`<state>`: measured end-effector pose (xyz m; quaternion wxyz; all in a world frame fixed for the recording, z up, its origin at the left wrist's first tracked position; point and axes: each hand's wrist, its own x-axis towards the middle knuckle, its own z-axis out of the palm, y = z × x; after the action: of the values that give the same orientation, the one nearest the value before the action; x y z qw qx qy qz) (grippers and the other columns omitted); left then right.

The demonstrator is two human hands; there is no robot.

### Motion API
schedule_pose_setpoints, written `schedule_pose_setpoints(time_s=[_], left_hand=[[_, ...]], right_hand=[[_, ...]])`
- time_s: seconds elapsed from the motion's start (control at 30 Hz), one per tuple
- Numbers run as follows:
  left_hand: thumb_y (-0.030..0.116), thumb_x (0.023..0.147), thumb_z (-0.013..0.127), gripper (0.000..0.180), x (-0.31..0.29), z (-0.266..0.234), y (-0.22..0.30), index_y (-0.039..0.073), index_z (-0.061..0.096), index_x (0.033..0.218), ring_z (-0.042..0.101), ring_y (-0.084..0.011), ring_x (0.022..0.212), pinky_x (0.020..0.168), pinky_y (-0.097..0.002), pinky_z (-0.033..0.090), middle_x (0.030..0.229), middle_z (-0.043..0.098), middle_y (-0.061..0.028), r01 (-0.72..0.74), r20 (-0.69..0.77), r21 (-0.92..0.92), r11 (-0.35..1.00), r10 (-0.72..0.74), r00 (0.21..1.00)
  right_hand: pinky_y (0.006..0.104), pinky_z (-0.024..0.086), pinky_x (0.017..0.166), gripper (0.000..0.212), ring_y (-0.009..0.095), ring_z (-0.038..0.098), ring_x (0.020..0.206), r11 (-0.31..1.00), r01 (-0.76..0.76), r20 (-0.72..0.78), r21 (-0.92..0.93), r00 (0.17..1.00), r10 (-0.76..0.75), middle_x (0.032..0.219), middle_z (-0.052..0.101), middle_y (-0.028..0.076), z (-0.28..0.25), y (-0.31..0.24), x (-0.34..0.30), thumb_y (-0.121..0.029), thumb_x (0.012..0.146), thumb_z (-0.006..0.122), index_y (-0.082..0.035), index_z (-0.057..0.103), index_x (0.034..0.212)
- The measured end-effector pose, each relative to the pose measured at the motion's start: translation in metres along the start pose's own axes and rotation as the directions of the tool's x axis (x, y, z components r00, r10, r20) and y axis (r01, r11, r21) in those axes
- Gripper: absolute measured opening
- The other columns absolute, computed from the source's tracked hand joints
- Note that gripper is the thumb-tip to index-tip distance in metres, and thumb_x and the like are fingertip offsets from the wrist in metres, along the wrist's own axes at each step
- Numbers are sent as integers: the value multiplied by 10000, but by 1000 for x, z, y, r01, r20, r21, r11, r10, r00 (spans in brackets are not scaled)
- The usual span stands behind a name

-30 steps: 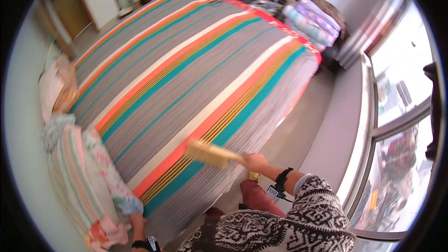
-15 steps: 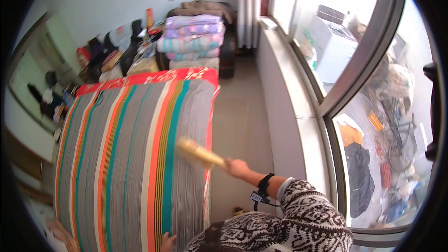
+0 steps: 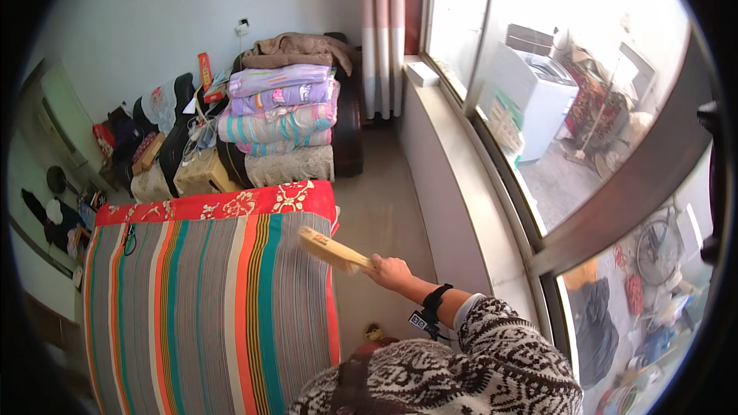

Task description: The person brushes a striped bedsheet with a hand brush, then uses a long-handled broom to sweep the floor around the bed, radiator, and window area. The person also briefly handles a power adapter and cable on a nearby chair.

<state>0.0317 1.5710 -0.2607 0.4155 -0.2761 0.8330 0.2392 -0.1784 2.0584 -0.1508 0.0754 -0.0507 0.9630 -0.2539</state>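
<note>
My right hand (image 3: pixel 390 272) is closed round the handle of a wooden bed brush (image 3: pixel 329 247). The brush points away to the left, bristles down, over the right edge of a bed covered with a striped sheet (image 3: pixel 211 315). A gap seems to lie between bristles and sheet, though I cannot tell for sure. Red cloth with pale flowers (image 3: pixel 238 203) shows along the bed's far end. Near the sheet's far left corner lies a small dark looped thing (image 3: pixel 129 240). My left hand is out of the picture.
Folded quilts (image 3: pixel 280 111) are stacked on a dark sofa beyond the bed. A strip of tiled floor (image 3: pixel 384 207) runs between the bed and the window sill (image 3: pixel 461 161) on the right. A white washing machine (image 3: pixel 530 96) stands behind the glass.
The view has tilted up and shifted, so the bed sits lower in it. The brush, blurred before, is now sharp. Hands seen at the lower left edge and near the bottom are gone.
</note>
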Motion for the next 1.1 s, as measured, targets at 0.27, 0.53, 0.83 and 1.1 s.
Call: schedule_pose_setpoints(time_s=[0.27, 0.53, 0.83, 1.1], left_hand=[[278, 805, 615, 279, 101, -133, 170, 7, 610, 874, 608, -258, 734, 651, -372, 475, 771, 629, -116, -548, -555, -186, 816, 373, 743], [249, 790, 675, 876, 105, -196, 425, 83, 113, 1442, 343, -341, 1282, 940, -499, 416, 1464, 222, -161, -185, -126, -734, 654, 136, 983], [398, 763, 697, 1000, 164, -196, 496, 89, 44, 1454, 205, -372, 1341, 953, -478, 417, 1498, -23, -184, 187, 82, -686, 703, -180, 980], [596, 591, 729, 1143, 231, -171, 476, -43, 222, 1392, 179, -463, 1322, 1004, -510, 328, 1445, 124, -306, 258, 10, -642, 722, -329, 944]], right_hand=[[469, 495, 685, 494, 359, 630, 767, 992, 116, 194, -50, 976, -104, 791, 649, 179, -9, 5, 136, -548, 824, 500, -81, 568, 972], [475, 487, 686, 451, 385, 613, 768, 991, -20, 16, -130, 1000, 22, 801, 639, 195, -105, 141, 330, -490, 790, 573, -52, 573, 899], [444, 474, 703, 439, 393, 601, 789, 980, 172, 348, 99, 917, -196, 791, 625, 218, -184, 121, 555, -452, 791, 590, -18, 587, 864], [368, 457, 555, 440, 248, 617, 598, 906, 297, 548, 302, 723, -420, 654, 594, 150, -120, -13, 733, -437, 805, 608, 1, 563, 815]])
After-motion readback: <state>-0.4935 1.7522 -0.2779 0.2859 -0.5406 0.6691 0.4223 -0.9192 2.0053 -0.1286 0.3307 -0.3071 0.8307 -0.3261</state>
